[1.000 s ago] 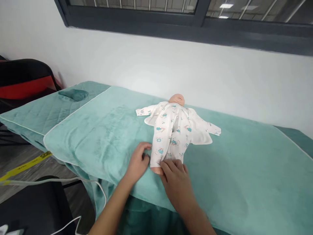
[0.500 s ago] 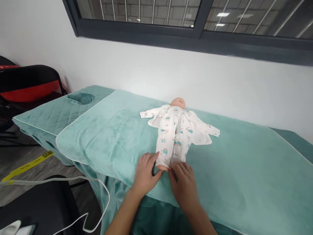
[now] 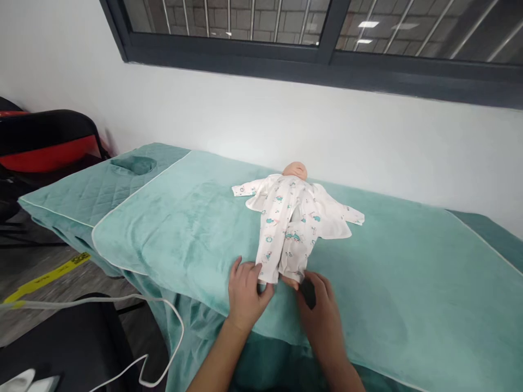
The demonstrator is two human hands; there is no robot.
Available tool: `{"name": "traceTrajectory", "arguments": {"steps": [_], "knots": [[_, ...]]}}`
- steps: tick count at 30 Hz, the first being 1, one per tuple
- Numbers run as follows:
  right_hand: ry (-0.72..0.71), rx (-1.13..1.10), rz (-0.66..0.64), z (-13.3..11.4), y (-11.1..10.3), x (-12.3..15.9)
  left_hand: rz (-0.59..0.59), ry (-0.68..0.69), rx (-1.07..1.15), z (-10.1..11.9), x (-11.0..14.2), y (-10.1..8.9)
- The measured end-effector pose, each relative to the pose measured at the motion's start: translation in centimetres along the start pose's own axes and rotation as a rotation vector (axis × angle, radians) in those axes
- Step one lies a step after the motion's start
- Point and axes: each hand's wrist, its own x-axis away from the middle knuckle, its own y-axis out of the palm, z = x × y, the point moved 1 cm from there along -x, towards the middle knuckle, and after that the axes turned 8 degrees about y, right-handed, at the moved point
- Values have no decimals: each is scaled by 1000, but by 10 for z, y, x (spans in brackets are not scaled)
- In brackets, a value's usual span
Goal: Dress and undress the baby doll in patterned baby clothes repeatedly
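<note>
A baby doll (image 3: 297,170) lies on its back on a teal blanket (image 3: 183,223), dressed in a white printed romper (image 3: 288,223) with sleeves spread to both sides. My left hand (image 3: 246,294) is at the end of the romper's left leg, thumb and fingers pinching the cuff. My right hand (image 3: 318,305) is at the end of the other leg, fingers curled around the doll's foot and the cuff. Both hands rest on the blanket near the front edge of the bed.
The bed (image 3: 469,305) stands against a white wall under a dark-framed window (image 3: 327,38). A quilted teal end with a face hole (image 3: 134,163) is at the left. A black and red chair (image 3: 44,141), a white cable (image 3: 163,337) and yellow floor tape (image 3: 44,277) lie at the left.
Both hands have slid toward me along the legs to the cuffs. The romper legs are pulled down over the doll's feet, which showed more before.
</note>
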Motion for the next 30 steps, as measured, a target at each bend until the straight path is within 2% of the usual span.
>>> {"name": "traceTrajectory", "arguments": {"steps": [3,8,13,15,17,20,24,27,30], "knots": [[83,-15,-99,3,1,-8,38,-50,7,2,2,4],[64,-124,-144,-3,-4,-19,-18,-77,13,7,6,-5],[-28,-267,-161,-9,-21,-16,-180,52,83,31,-11,-17],[-72,-259,-167,-11,-30,-16,-262,80,131,41,-22,-15],[-101,-228,-165,-13,-38,-17,-293,63,194,48,-30,-12],[-133,-186,-182,-12,-43,-16,-207,13,280,52,-31,-8],[-148,-153,-245,-6,-39,-6,-88,-24,315,54,-16,-12],[-153,-137,-360,-2,-40,2,-120,-12,308,52,-7,-21],[-174,-127,-528,6,-46,-7,-101,6,339,36,-12,-27]]}}
